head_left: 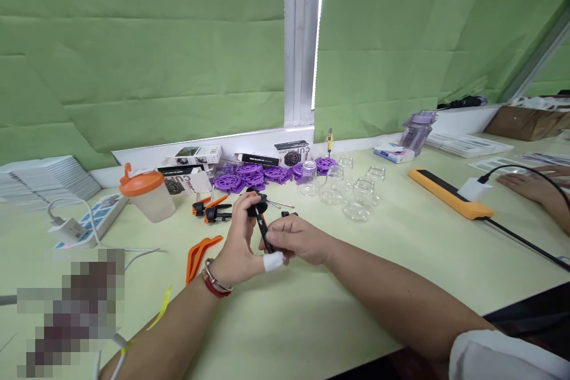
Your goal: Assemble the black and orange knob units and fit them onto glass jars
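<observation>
Over the near middle of the table, both hands hold a black bar-shaped part with a rounded head. My left hand grips it by the rounded top, its thumb in a white wrap stretched below. Curled fingers of my right hand close around the bar's lower end; what else they hold is hidden. Just behind lie black-and-orange clamps and thin metal rods. Orange plastic handle-shaped pieces lie beside my left wrist.
Purple wheel-shaped parts and printed boxes line the back. Clear glass-like vessels stand right of them. An orange-lidded cup and a white power strip are left. An orange power strip lies near another person's hand.
</observation>
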Tool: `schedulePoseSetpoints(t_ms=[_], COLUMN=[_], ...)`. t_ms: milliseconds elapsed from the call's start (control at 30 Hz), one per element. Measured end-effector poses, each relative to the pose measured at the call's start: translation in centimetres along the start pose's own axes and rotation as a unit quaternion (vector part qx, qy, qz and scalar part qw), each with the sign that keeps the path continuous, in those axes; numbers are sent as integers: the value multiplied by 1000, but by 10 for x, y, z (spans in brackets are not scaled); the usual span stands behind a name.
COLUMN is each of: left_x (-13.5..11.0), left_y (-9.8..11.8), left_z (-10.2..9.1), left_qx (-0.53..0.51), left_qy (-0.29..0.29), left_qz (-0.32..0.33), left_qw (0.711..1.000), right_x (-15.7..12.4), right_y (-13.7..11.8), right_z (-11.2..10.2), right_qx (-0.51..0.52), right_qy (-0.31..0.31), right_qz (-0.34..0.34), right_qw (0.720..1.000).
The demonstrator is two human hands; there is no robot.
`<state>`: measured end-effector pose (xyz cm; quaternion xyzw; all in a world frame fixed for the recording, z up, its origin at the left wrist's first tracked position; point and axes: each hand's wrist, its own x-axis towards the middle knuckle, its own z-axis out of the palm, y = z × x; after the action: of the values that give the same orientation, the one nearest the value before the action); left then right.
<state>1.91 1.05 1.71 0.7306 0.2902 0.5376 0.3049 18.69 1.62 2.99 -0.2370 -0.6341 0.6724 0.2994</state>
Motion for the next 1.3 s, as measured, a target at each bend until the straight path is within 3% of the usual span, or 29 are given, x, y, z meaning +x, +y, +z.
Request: schedulePoseSetpoints(t_ms=[100, 200, 267, 333, 433, 533, 600, 700, 767, 900, 1033, 1300], left_x=[-2, 0, 3, 6, 11, 17, 22, 28, 30, 29, 27, 24], left_y=[-5, -10, -14, -17, -22, -28, -33, -42, -50, -64, -68, -67], left_z=[1, -4, -9, -13, -19, -29, -39, -59, -71, -85, -83, -78], left_qx=[106, 127, 155, 207, 260, 267, 285, 345, 370, 414, 471, 586], left_qy=[-2, 18, 51, 72, 55, 63, 107, 193, 211, 164, 89, 12], left_qz=[64, 66, 26, -18, -40, -46, -48, -98, -152, -218, -198, -218], left_qw=[992, 990, 986, 976, 963, 961, 951, 913, 892, 869, 855, 781], right_x=[0, 4, 8, 12, 17, 19, 19, 19, 20, 21, 22, 25], right_y=[-1, 3, 8, 12, 17, 21, 22, 23, 23, 25, 27, 35], right_z=[4, -2, -10, -18, -23, -23, -24, -29, -33, -38, -42, -73], right_qx=[-32, -175, -329, -448, -520, -520, -499, -461, -450, -445, -433, -443], right_qy=[22, 100, 157, 173, 165, 177, 200, 230, 242, 254, 268, 355], right_qz=[1, -14, -46, -67, -64, -68, -60, -19, 6, 23, 27, 38], right_qw=[999, 979, 930, 874, 836, 833, 841, 857, 859, 859, 860, 822])
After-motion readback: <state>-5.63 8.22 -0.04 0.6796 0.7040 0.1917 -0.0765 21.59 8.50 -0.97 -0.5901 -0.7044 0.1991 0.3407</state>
